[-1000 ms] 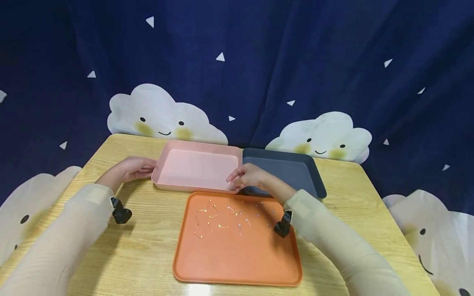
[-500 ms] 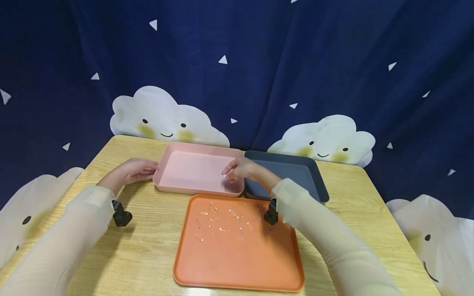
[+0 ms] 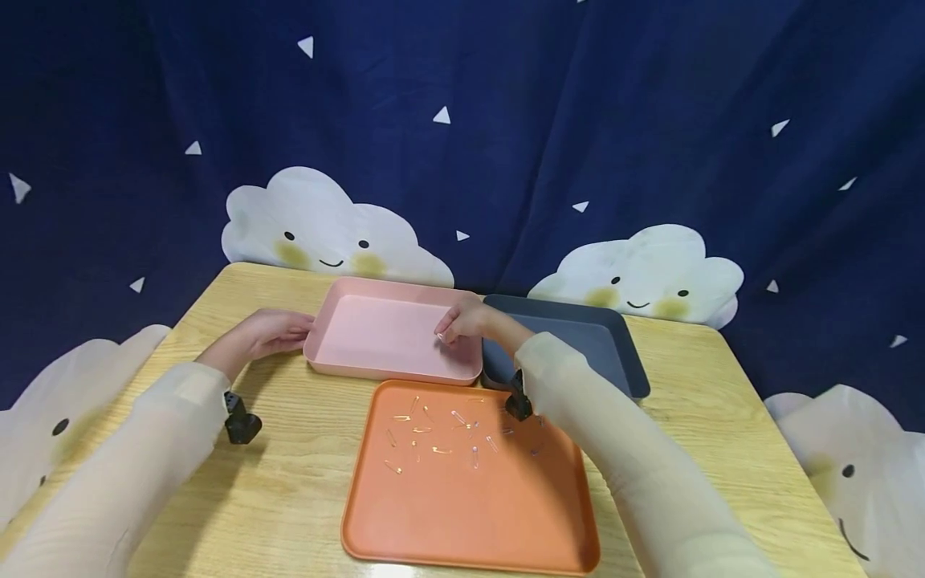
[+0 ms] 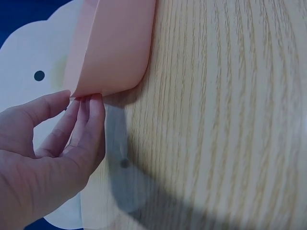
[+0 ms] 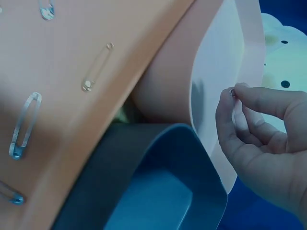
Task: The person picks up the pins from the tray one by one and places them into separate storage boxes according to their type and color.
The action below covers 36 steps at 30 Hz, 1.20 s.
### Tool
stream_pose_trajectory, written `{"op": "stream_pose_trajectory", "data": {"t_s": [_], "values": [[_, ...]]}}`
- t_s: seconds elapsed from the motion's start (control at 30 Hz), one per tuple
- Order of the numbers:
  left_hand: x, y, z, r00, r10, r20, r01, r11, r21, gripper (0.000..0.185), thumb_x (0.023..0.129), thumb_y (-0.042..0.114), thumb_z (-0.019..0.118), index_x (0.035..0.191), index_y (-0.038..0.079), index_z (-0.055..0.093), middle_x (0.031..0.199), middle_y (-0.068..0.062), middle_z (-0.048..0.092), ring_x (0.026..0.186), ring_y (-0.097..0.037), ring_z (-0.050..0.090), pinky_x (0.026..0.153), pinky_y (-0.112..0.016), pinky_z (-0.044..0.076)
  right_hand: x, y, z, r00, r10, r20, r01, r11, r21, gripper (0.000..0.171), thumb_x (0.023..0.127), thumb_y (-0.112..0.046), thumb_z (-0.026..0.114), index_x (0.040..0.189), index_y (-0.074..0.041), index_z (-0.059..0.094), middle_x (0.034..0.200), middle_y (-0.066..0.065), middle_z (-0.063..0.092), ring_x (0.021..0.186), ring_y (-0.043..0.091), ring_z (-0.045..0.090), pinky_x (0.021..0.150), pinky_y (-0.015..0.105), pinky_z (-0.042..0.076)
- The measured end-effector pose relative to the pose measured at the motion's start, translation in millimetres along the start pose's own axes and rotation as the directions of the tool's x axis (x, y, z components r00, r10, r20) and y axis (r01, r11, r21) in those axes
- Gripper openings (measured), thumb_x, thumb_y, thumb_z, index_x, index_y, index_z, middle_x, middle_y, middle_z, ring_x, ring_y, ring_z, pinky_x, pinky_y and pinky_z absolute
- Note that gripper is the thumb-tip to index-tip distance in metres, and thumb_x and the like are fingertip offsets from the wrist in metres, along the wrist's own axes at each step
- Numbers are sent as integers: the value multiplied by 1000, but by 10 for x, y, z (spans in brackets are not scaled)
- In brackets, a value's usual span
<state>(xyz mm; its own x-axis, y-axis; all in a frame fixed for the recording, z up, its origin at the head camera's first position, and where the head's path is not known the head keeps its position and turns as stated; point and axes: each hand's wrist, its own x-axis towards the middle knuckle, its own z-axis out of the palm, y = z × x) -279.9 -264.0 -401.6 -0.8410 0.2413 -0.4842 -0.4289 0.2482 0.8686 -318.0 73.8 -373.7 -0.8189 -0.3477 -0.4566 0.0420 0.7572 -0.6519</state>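
Observation:
My left hand (image 3: pixel 278 331) is at the left end of the pink tray (image 3: pixel 376 373). In the left wrist view its thumb and fingertips pinch the rim and end wall of that tray. Over the right part of the pink tray's interior is my right hand (image 3: pixel 462 319). Thumb and forefinger pinch a small safety pin (image 5: pixel 233 92), mostly hidden by the fingers. Gold and silver safety pins (image 3: pixel 442 450) lie scattered over the upper half of the orange tray (image 3: pixel 462 514), several with coloured heads. Closer in the right wrist view, a silver safety pin (image 5: pixel 25 125) has a blue head.
A dark blue-grey tray (image 3: pixel 571 341) stands right of the pink one, partly under my right forearm. The orange tray lies in front of both. All are on a wooden table (image 3: pixel 282 482), with a dark blue curtain (image 3: pixel 506 120) behind it.
My right hand has moved from the pink tray's near right corner a little left and farther over its interior, still pinching the pin. The left hand keeps its place at the tray's end.

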Motion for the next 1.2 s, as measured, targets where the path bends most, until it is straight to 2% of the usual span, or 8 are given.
{"op": "stream_pose_trajectory", "data": {"t_s": [0.1, 0.17, 0.3, 0.4, 0.6, 0.9, 1.07, 1.2], "values": [[-8, 15, 5, 1000, -4, -13, 4, 1000, 6, 59, 99, 14, 48, 147, -11, 23, 91, 12, 64, 80, 6, 60, 80, -12, 55, 82, -3, -16, 1000, -5, 0, 5, 1000, -12, 23, 80, 6, 66, 103, 7, 70, 66, 1, 66, 66, 10, 57, 75, 25, 57], [-17, 24, 8, 1000, -12, -23, 12, 1000, 12, 59, 99, 14, 49, 147, -10, 24, 90, 12, 63, 79, 6, 60, 79, -12, 55, 178, 33, -47, 999, -16, 42, 16, 1000, -12, 20, 78, 5, 68, 98, 4, 72, 69, 4, 69, 67, 11, 59, 75, 25, 57], [-4, 28, 27, 1000, -10, -23, 10, 1000, -7, 59, 99, 12, 48, 147, -10, 23, 87, 13, 63, 79, 5, 61, 79, -12, 56, 267, 52, -79, 998, 14, 69, -13, 1000, -15, 17, 79, 5, 68, 96, 2, 73, 82, 11, 74, 70, 13, 62, 83, 26, 58], [0, 35, 33, 999, -13, -30, 13, 1000, -7, 58, 99, 12, 49, 147, -10, 24, 90, 11, 64, 80, 5, 61, 78, -12, 55, 245, -4, -69, 997, 38, 61, -35, 998, -44, 20, 84, 4, 65, 103, 3, 70, 78, 7, 71, 71, 12, 60, 88, 27, 55], [-5, 39, 28, 998, -31, -52, 31, 1000, -4, 58, 98, 12, 50, 147, -8, 26, 92, 10, 64, 79, 5, 61, 78, -12, 56, 239, -112, -36, 994, 18, 111, -3, 991, -134, 21, 86, 0, 64, 106, 2, 70, 71, -3, 64, 72, 11, 56, 93, 31, 54], [-2, 27, 34, 997, -1, -79, 3, 1000, 22, 57, 98, 13, 50, 145, -11, 29, 89, 11, 64, 78, 5, 61, 75, -11, 55, 286, -236, 44, 989, -18, 148, 47, 980, -195, 21, 85, 1, 65, 105, 4, 70, 73, 0, 65, 66, 8, 57, 70, 18, 54], [-17, 24, 50, 998, 19, -66, -20, 1000, -5, 56, 97, 9, 49, 144, -14, 28, 86, 11, 64, 79, 5, 61, 76, -12, 55, 316, -251, 99, 988, -22, 151, 65, 955, -288, 17, 85, -3, 67, 101, 1, 72, 70, -2, 63, 69, 10, 55, 68, 15, 50], [-26, 25, 53, 996, 11, -84, -11, 1000, 5, 55, 97, 10, 51, 143, -13, 31, 98, 4, 66, 79, 5, 61, 76, -12, 55, 324, -273, 156, 991, -29, 132, 75, 928, -364, 15, 84, -6, 69, 98, -1, 74, 66, -3, 59, 70, 11, 53, 65, 14, 46]]}}
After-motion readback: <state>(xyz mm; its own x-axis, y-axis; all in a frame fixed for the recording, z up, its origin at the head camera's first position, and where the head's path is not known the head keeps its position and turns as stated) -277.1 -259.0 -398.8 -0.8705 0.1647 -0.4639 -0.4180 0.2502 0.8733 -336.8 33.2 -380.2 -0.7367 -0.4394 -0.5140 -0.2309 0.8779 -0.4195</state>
